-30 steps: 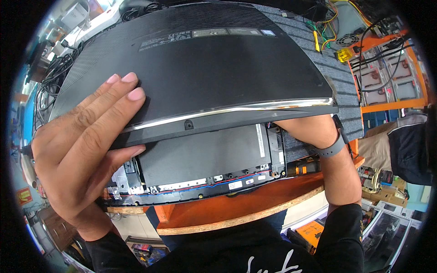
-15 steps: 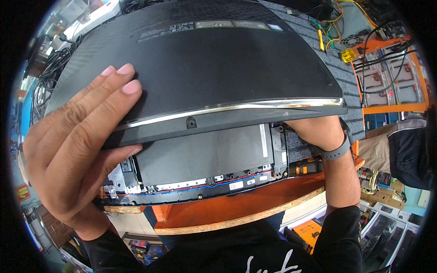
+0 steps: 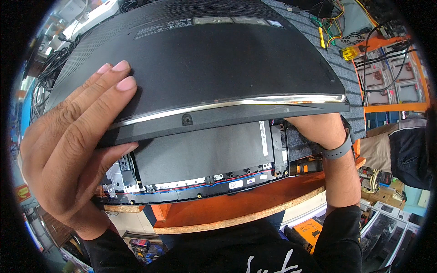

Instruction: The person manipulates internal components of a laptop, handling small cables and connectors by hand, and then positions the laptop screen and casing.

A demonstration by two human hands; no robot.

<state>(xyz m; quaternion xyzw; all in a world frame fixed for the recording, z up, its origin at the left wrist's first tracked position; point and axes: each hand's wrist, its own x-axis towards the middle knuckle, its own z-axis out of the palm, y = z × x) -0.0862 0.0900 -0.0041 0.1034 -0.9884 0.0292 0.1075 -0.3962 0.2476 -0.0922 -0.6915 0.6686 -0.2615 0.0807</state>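
A black laptop panel (image 3: pixel 223 59), with a shiny silver strip along its near edge, is raised over an opened laptop body (image 3: pixel 214 193). My left hand (image 3: pixel 77 136) grips the panel's near-left edge, three fingers on top and thumb underneath. My right hand (image 3: pixel 316 129) reaches beneath the right end of the panel; its fingers are hidden. Below the panel show the laptop's dark flat battery (image 3: pixel 202 154), thin red and blue wires and small screws or posts along the front.
The laptop rests on a grey ridged mat (image 3: pixel 343 75) atop an orange workbench (image 3: pixel 243 204). Black cables (image 3: pixel 48 77) crowd the left. Coloured wires, a yellow tool (image 3: pixel 321 37) and an orange rack (image 3: pixel 391 108) of small boxes stand right. Beige-and-black fabric (image 3: pixel 405 154) hangs beyond.
My left hand has shifted a little left and up with the panel. The panel's right end now reaches farther right, and my right forearm has moved slightly right with it.
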